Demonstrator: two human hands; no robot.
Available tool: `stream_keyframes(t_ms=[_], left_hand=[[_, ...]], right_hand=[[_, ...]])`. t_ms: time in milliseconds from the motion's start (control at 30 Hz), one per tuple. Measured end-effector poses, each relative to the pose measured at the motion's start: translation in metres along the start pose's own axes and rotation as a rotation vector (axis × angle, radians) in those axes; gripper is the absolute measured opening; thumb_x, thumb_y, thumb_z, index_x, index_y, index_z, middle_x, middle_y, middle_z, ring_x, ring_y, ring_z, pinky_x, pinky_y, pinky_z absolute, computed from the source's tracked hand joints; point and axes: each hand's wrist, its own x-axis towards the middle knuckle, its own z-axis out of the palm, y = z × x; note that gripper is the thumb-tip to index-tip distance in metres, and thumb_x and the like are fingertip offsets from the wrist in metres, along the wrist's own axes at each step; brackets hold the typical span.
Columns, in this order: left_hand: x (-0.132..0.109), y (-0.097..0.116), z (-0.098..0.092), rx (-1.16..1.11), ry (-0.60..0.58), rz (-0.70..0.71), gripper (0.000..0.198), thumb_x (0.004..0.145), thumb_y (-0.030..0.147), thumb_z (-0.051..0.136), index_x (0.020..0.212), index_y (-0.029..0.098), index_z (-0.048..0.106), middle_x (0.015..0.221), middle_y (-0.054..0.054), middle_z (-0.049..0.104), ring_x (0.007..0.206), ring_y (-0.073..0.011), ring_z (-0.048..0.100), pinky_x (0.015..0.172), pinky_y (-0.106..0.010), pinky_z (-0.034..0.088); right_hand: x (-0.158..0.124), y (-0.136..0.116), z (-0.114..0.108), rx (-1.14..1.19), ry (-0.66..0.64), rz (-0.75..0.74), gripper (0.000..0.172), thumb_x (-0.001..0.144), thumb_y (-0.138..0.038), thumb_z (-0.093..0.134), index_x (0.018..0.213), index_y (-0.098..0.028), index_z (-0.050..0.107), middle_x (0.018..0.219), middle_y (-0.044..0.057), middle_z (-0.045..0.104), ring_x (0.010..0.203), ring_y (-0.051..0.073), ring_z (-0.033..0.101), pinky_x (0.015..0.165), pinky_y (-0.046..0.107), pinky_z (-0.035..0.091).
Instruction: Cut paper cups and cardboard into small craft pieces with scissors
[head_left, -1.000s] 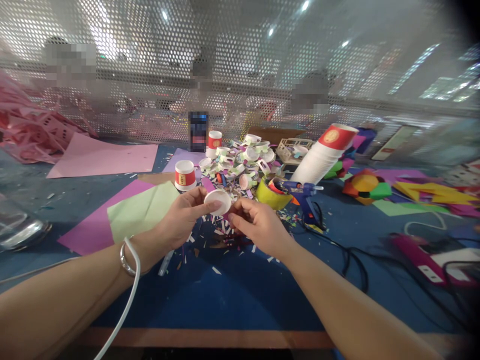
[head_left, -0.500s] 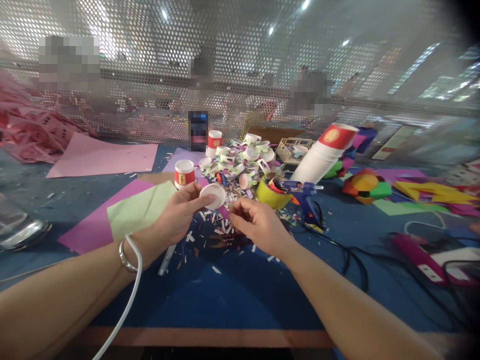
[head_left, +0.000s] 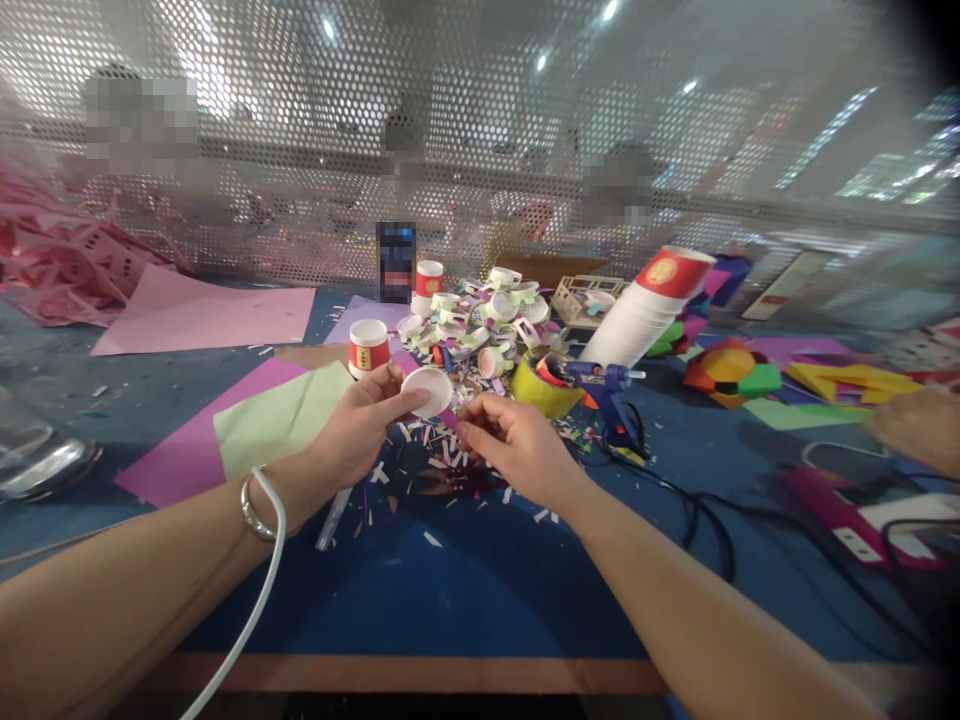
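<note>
Head: left hand (head_left: 358,425) clamped thumb-over on disc (head_left: 435,387), right hand (head_left: 519,446) pinched on strip (head_left: 448,419).

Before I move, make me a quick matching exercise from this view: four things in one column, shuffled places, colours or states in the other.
1. white disc
2. glue gun
3. cup stack
4. light green sheet

A. leaning, red at its upper end
B. overlapping a purple sheet
C. held in the left hand
D. blue

Pairs: 1-C, 2-D, 3-A, 4-B
</note>
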Motion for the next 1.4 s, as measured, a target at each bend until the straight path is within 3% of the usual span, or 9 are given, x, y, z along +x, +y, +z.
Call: stream_keyframes(t_ms=[300,500,667,800,900,1100,1233,1400], left_hand=[[0.005,-0.005,-0.006,-0.022,0.013,0.0,0.019,0.074,0.021,0.08,0.087,0.017,0.066,0.086,0.0,0.068,0.082,-0.0139,0.059,0.08,-0.028,0.043],[0.011,-0.007,-0.012,0.021,0.057,-0.014,0.016,0.076,0.029,0.08,0.077,0.018,0.069,0.08,-0.001,0.066,0.075,-0.0142,0.057,0.07,-0.027,0.041],[0.013,-0.004,-0.016,0.053,0.103,-0.009,0.017,0.079,0.033,0.078,0.076,0.019,0.069,0.079,-0.002,0.064,0.072,-0.0141,0.055,0.064,-0.028,0.038],[0.004,0.001,-0.01,0.083,-0.011,-0.062,0.022,0.08,0.035,0.078,0.073,0.017,0.066,0.077,-0.001,0.064,0.069,-0.0134,0.057,0.062,-0.027,0.042],[-0.006,0.002,-0.002,0.087,-0.119,-0.145,0.02,0.079,0.032,0.079,0.079,0.016,0.066,0.082,-0.003,0.067,0.074,-0.0149,0.062,0.068,-0.028,0.048],[-0.018,-0.001,0.004,0.075,-0.223,-0.226,0.018,0.08,0.029,0.077,0.091,0.016,0.07,0.093,-0.005,0.072,0.081,-0.0165,0.066,0.07,-0.028,0.052],[-0.026,0.002,0.009,0.124,-0.223,-0.282,0.022,0.08,0.033,0.078,0.087,0.016,0.066,0.086,-0.004,0.069,0.074,-0.0146,0.065,0.062,-0.025,0.053],[-0.033,0.002,0.017,0.207,-0.224,-0.327,0.032,0.077,0.041,0.079,0.087,0.016,0.062,0.087,-0.007,0.07,0.071,-0.0175,0.066,0.054,-0.027,0.055]], right_hand=[[0.001,-0.001,-0.006,-0.055,-0.001,-0.005,0.023,0.094,-0.04,0.059,0.084,-0.019,0.057,0.069,0.0,0.06,0.061,0.012,0.053,0.057,0.028,0.041],[0.003,0.004,-0.018,-0.103,0.004,-0.017,0.019,0.094,-0.037,0.057,0.088,-0.019,0.06,0.076,0.002,0.064,0.065,0.013,0.056,0.06,0.029,0.043],[0.003,0.003,-0.034,-0.371,0.025,-0.036,0.016,0.09,-0.032,0.06,0.081,-0.019,0.062,0.071,0.002,0.064,0.064,0.014,0.057,0.06,0.031,0.042],[0.001,0.003,-0.046,-0.568,-0.001,0.0,0.013,0.089,-0.031,0.061,0.082,-0.02,0.066,0.07,0.004,0.067,0.061,0.017,0.058,0.058,0.035,0.041],[-0.002,0.001,-0.05,-0.558,-0.116,-0.004,0.015,0.089,-0.033,0.063,0.082,-0.021,0.068,0.073,0.004,0.068,0.064,0.017,0.06,0.059,0.033,0.042],[-0.007,0.001,-0.037,-0.603,-0.318,-0.049,0.022,0.073,-0.035,0.082,0.084,-0.021,0.068,0.075,0.002,0.067,0.063,0.016,0.056,0.055,0.029,0.034],[-0.004,0.006,-0.031,-0.738,-0.223,-0.051,0.018,0.077,-0.032,0.079,0.079,-0.021,0.064,0.076,0.002,0.065,0.065,0.016,0.054,0.056,0.028,0.03],[-0.004,0.005,-0.042,-0.796,-0.144,0.019,0.019,0.085,-0.039,0.071,0.083,-0.022,0.064,0.077,0.004,0.067,0.067,0.018,0.058,0.056,0.029,0.031]])
